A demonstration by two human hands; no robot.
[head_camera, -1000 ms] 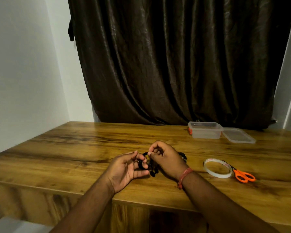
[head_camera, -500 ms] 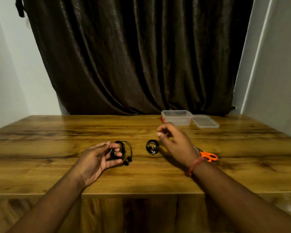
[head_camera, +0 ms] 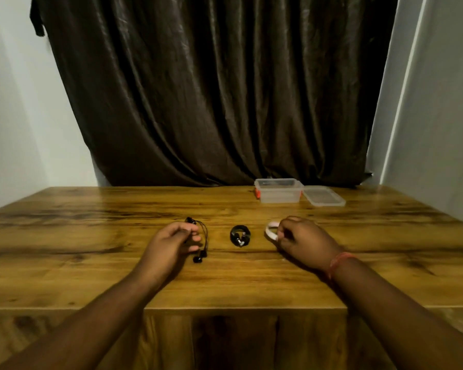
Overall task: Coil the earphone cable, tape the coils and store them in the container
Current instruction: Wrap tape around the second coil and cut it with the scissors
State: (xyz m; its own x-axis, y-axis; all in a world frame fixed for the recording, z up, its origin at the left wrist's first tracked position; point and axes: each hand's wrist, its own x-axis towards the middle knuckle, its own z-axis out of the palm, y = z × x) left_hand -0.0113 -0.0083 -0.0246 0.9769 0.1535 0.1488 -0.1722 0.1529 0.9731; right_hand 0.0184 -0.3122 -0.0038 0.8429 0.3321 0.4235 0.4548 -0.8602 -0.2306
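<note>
Left hand (head_camera: 171,243) gripping thin black earphone cable (head_camera: 202,243), right hand (head_camera: 302,241) pinching glossy tape ring (head_camera: 271,231) (half hidden)

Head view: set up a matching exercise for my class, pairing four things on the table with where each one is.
Things:
1. tape roll
2. coiled cable
3. earphones
4. container

Places:
A. far edge, by the curtain, lid off
B. in the left hand
C. lying free between the hands
D. under the right hand

Pairs: 1-D, 2-C, 3-B, 4-A
</note>
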